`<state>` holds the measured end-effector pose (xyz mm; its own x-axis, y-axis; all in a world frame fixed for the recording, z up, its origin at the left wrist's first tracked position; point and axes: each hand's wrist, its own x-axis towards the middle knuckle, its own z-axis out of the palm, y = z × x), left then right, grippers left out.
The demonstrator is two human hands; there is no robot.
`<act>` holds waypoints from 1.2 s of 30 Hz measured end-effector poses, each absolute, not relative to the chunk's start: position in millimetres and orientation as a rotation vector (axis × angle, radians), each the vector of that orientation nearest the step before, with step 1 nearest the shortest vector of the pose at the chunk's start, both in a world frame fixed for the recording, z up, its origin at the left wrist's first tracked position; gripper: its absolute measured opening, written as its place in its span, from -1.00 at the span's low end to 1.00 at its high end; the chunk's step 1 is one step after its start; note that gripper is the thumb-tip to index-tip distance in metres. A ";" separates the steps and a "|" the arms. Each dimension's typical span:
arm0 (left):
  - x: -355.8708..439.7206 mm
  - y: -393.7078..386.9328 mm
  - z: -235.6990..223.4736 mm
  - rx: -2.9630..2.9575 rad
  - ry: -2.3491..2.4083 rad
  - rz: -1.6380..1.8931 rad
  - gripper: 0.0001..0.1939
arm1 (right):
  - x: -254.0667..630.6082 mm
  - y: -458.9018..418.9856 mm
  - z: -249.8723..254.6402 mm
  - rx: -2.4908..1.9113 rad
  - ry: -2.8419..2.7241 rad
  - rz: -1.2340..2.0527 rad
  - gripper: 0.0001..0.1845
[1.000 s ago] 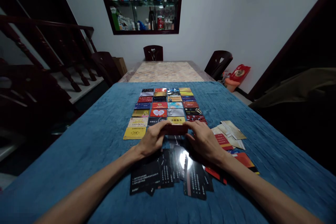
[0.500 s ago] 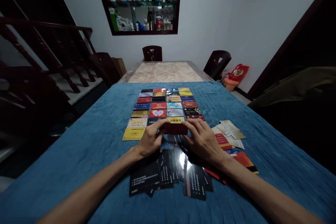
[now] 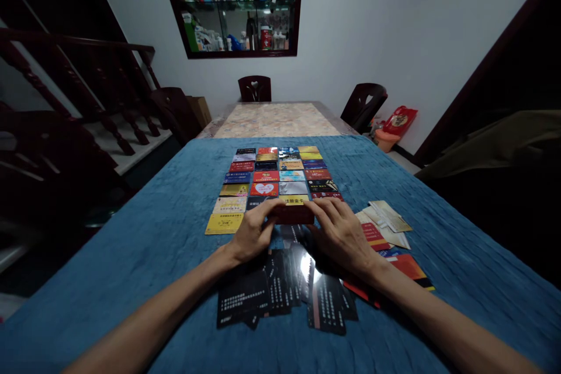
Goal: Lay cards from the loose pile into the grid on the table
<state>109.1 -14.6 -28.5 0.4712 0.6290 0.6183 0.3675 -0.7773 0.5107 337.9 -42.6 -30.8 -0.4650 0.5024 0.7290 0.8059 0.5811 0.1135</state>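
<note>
My left hand [image 3: 250, 232] and my right hand [image 3: 342, 232] pinch the two ends of a dark red card [image 3: 293, 214], held edge-up between them above the cloth. Just beyond it, a yellow card [image 3: 294, 199] belongs to a grid of colourful cards, among them a red card with a white heart [image 3: 264, 189] and a yellow card at the near left corner [image 3: 223, 224]. Below my hands lies a loose fan of black cards [image 3: 242, 295] with white print. Beside my right wrist are scattered red and orange cards [image 3: 407, 267] and pale gold cards [image 3: 390, 216].
A blue cloth [image 3: 144, 234] covers the near part of the table; the marbled tabletop [image 3: 276, 120] shows at the far end. Dark wooden chairs [image 3: 255, 89] stand around it. A stair railing [image 3: 79, 44] is on the left, a red bag [image 3: 400, 121] on the right.
Both hands keep nearly the same place, still holding the dark red card. The view has shifted very slightly; the cards on the cloth lie as before.
</note>
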 end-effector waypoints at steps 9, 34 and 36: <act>107.6 -17.0 -27.2 2.785 0.874 1.137 -0.36 | 344.0 -45.0 -27.0 -1.044 -2.099 -0.598 -0.58; 70.9 24.3 -10.1 2.988 1.047 1.034 -0.37 | 312.5 21.0 -11.6 -0.928 -2.259 -0.448 -0.51; 65.0 31.6 -9.0 2.956 1.080 1.042 -0.40 | 306.6 31.9 -10.7 -0.922 -2.266 -0.388 -0.51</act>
